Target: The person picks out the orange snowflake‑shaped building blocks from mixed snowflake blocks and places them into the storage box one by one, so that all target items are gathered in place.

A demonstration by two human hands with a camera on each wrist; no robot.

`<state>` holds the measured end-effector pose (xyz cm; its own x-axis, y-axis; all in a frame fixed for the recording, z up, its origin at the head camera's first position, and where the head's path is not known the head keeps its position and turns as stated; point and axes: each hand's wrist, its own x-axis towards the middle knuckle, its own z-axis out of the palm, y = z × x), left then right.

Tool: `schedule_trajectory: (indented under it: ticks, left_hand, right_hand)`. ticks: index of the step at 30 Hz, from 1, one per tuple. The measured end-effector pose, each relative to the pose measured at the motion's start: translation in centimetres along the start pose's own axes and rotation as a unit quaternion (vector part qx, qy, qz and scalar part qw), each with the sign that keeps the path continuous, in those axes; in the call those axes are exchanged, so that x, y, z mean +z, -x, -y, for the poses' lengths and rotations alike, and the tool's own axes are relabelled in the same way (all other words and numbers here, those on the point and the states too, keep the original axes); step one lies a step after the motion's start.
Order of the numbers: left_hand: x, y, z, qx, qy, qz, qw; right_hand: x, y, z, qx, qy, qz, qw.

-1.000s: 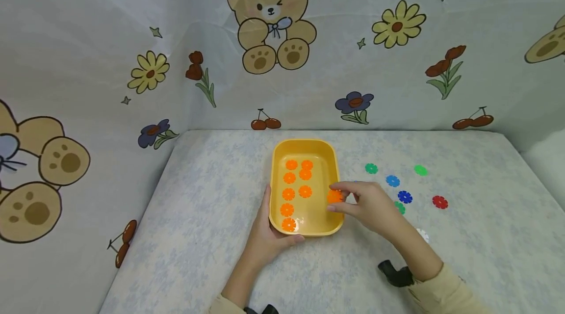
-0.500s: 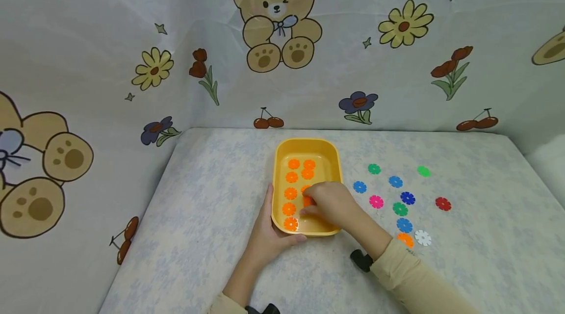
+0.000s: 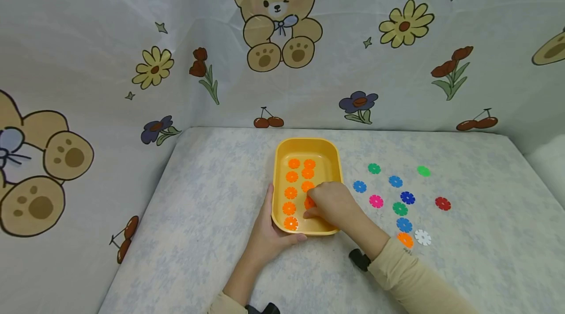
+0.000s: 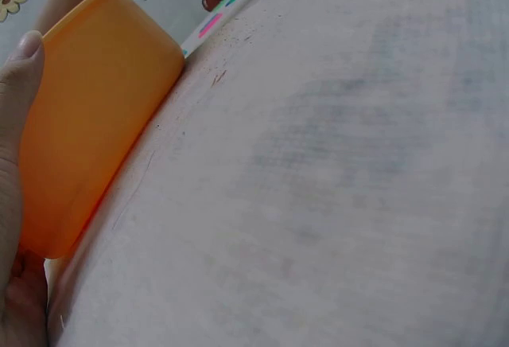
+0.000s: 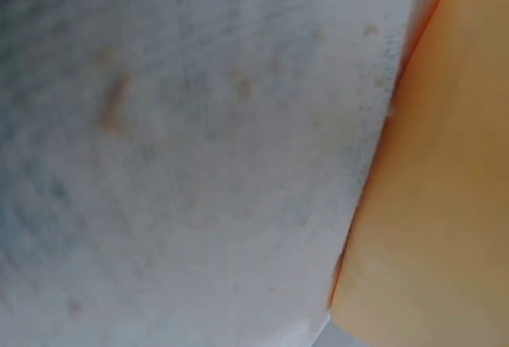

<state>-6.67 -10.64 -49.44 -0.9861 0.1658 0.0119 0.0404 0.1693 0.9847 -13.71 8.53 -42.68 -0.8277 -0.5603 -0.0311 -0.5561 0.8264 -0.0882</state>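
A yellow plastic tray (image 3: 326,164) sits on the table with orange flower-shaped discs (image 3: 290,193) lying in two columns inside it. My left hand (image 3: 267,240) grips the tray's near left corner, fingers along the left side and thumb on the near wall; the left wrist view shows the thumb (image 4: 22,68) against that wall. Inside the tray, my right hand (image 3: 335,206) pinches an orange disc (image 3: 309,203) low in the right column, its fingers partly hiding it. Only table and the tray's outer wall (image 5: 437,204) show in the right wrist view.
To the tray's right, loose discs are scattered on the table: a pink one (image 3: 376,201), a red one (image 3: 443,203), a white one (image 3: 423,237), an orange one (image 3: 405,240), and several blue and green ones. A patterned cloth (image 3: 309,93) hangs behind.
My right hand has come left from over the tray's right rim, carrying an orange disc down into the right column. The disc above it has shifted slightly away. My left hand stays on the tray.
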Motion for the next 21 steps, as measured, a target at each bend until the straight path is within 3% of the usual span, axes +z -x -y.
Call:
schedule_trajectory:
  ticks: [5, 9, 12, 15, 18, 21]
  left_hand:
    - [0.0, -0.1, 0.1, -0.002, 0.003, 0.000, 1.0000]
    - [0.1, -0.1, 0.1, -0.002, 0.010, 0.001, 0.9999]
    - [0.1, -0.1, 0.0, -0.001, 0.005, -0.001, 1.0000]
    - [0.2, 0.0, -0.1, 0.004, 0.002, 0.000, 1.0000]
    - [0.1, 0.0, -0.1, 0.010, 0.002, 0.000, 1.0000]
    - [0.0, 0.0, -0.1, 0.014, -0.004, -0.006, 0.9999]
  right_hand:
    - [-0.2, 0.2, 0.0, -0.001, 0.006, -0.007, 1.000]
    - [-1.7, 1.0, -0.2, -0.002, -0.025, -0.054, 0.998]
    - [-3.5, 2.6, -1.0, 0.012, -0.065, -0.102, 0.993]
    - [-4.5, 5.0, -2.7, 0.044, -0.099, -0.124, 0.986]
    - [-4.8, 7.8, -4.7, 0.083, -0.117, -0.109, 0.984]
    - [-4.5, 10.4, -6.5, 0.123, -0.126, -0.065, 0.982]
